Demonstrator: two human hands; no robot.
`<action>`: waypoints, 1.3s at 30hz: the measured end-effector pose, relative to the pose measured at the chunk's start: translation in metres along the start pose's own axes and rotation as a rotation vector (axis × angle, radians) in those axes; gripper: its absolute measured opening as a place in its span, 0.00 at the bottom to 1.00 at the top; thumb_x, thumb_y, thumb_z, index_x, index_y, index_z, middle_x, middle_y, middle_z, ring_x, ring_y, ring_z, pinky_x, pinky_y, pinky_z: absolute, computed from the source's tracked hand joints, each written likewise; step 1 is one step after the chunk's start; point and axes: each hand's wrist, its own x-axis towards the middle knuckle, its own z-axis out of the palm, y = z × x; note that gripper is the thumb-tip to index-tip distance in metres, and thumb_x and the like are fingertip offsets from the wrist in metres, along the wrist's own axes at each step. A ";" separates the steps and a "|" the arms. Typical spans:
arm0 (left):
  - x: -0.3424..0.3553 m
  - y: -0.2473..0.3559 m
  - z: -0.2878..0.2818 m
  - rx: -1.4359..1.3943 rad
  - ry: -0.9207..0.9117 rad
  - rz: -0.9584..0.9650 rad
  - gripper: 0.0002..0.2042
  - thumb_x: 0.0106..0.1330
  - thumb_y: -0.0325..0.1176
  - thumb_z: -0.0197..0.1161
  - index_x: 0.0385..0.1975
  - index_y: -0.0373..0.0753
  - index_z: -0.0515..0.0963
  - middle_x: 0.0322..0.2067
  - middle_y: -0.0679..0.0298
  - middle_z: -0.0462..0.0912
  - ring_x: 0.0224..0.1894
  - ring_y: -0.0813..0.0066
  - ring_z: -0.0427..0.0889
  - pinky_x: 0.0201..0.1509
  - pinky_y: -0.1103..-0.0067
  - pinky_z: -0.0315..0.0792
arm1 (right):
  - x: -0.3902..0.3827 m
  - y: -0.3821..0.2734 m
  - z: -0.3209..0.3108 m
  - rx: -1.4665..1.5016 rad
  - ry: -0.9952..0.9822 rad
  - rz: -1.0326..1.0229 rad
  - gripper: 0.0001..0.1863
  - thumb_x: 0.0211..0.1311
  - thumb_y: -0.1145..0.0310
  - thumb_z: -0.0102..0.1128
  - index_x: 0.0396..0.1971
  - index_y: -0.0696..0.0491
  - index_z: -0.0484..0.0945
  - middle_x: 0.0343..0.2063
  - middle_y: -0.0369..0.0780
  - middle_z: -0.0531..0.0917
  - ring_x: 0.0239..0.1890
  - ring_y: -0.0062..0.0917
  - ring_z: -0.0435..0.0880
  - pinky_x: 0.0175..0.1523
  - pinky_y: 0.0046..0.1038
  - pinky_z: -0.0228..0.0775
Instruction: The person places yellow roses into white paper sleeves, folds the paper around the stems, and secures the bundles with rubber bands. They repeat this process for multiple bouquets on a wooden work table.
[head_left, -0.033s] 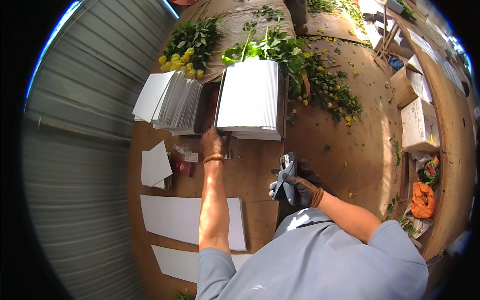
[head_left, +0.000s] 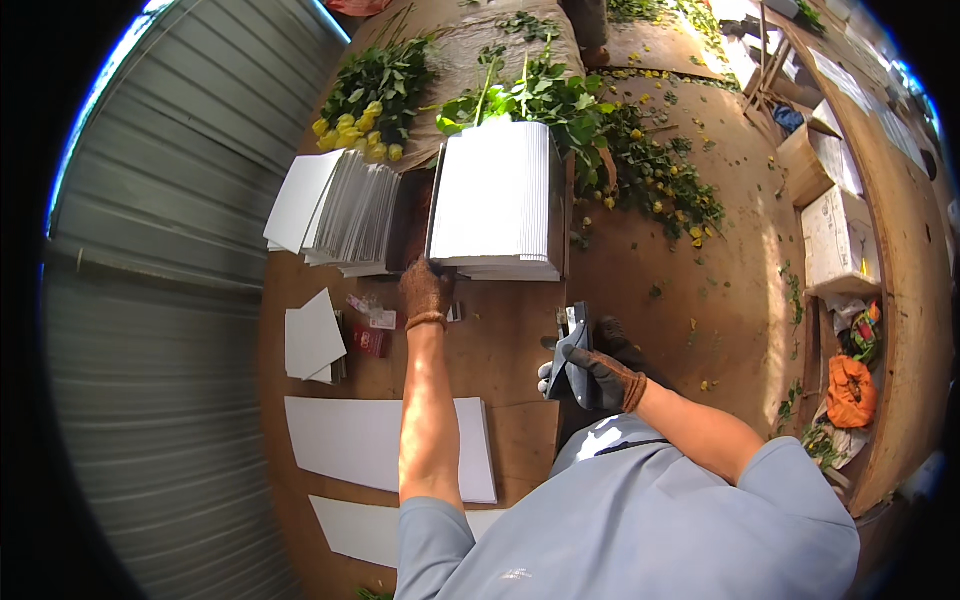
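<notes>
My left hand, in a brown work glove, is at the lower left corner of a tall stack of white sheets. Its fingers look curled in at the stack's dark-edged holder; their tips are hidden, so what they grip cannot be made out. Close to my body, my right hand, gloved in brown and grey, is closed around a grey stapler pointing away from me. A second pile of white sheets, fanned out, stands left of the holder.
Yellow roses and leafy stems lie behind the stacks. Nearer are small white cards, a red packet and large white sheets. A corrugated metal wall borders the left; cardboard boxes line the right.
The view has shifted very slightly. Both hands keep their places, the left at the stack's corner and the right around the stapler.
</notes>
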 end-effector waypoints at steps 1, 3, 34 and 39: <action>0.005 0.012 0.003 0.013 0.027 0.022 0.14 0.61 0.34 0.70 0.42 0.32 0.82 0.41 0.44 0.87 0.46 0.43 0.86 0.51 0.60 0.78 | 0.002 -0.005 -0.001 -0.012 0.005 -0.030 0.24 0.70 0.54 0.66 0.56 0.49 0.69 0.46 0.46 0.84 0.50 0.37 0.86 0.59 0.37 0.79; 0.000 0.026 0.006 0.036 0.093 0.049 0.12 0.60 0.31 0.68 0.41 0.32 0.82 0.41 0.45 0.87 0.46 0.42 0.86 0.50 0.60 0.78 | 0.005 -0.016 0.002 -0.027 0.038 -0.078 0.24 0.71 0.53 0.65 0.56 0.49 0.68 0.47 0.46 0.84 0.49 0.38 0.87 0.59 0.38 0.80; -0.014 -0.052 0.045 -0.618 0.050 0.203 0.07 0.65 0.30 0.66 0.30 0.32 0.80 0.26 0.51 0.83 0.29 0.58 0.81 0.36 0.68 0.73 | 0.028 -0.012 0.011 0.130 -0.087 -0.138 0.23 0.69 0.47 0.65 0.51 0.49 0.75 0.46 0.48 0.86 0.49 0.41 0.87 0.61 0.42 0.79; -0.040 -0.006 -0.025 -0.220 0.035 0.264 0.14 0.64 0.39 0.73 0.38 0.34 0.82 0.32 0.54 0.85 0.36 0.60 0.85 0.42 0.71 0.77 | 0.039 -0.018 -0.003 0.225 -0.161 -0.127 0.25 0.70 0.49 0.63 0.60 0.46 0.74 0.46 0.48 0.86 0.50 0.43 0.86 0.61 0.45 0.77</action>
